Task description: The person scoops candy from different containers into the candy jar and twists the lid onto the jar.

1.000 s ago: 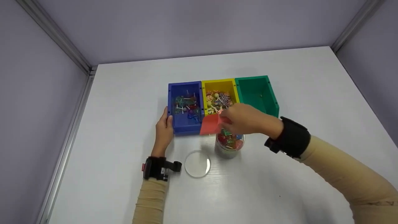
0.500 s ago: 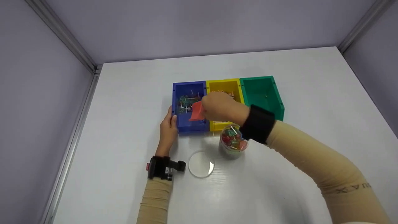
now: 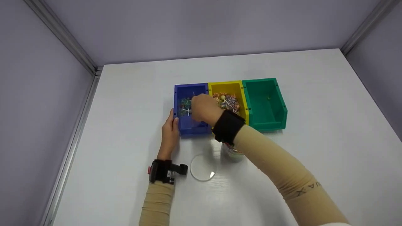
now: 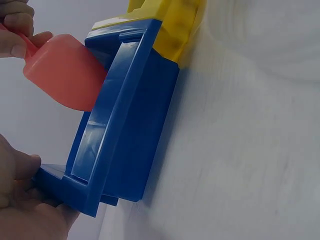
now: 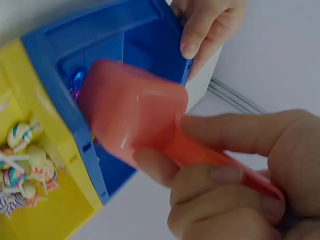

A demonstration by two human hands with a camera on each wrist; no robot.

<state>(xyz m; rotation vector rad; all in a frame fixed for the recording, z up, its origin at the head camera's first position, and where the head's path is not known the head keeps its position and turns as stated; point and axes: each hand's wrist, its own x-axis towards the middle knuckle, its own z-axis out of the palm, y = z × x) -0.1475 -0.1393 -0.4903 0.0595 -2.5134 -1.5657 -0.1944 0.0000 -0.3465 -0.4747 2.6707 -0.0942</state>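
My right hand (image 3: 205,108) holds a red plastic scoop (image 5: 135,110) by its handle, over the front part of the blue bin (image 3: 188,89). In the left wrist view the bowl of the scoop dips past the bin's front rim; the head view mostly hides it behind the hand. Several wrapped lollipops (image 3: 186,106) lie in this bin, partly covered by the hand. My left hand (image 3: 169,135) grips the bin's left wall, its thumb over the rim and fingers outside.
A yellow bin (image 3: 226,85) with striped lollipops (image 3: 230,102) adjoins on the right, then a green bin (image 3: 262,108). In front stands a clear jar (image 3: 234,156) of candy, partly under my right forearm. A round clear lid (image 3: 203,168) lies on the white table beside it.
My right hand has carried the scoop from above the jar, leftward across the yellow bin, and down into the blue bin. The left hand stays on the blue bin's wall.
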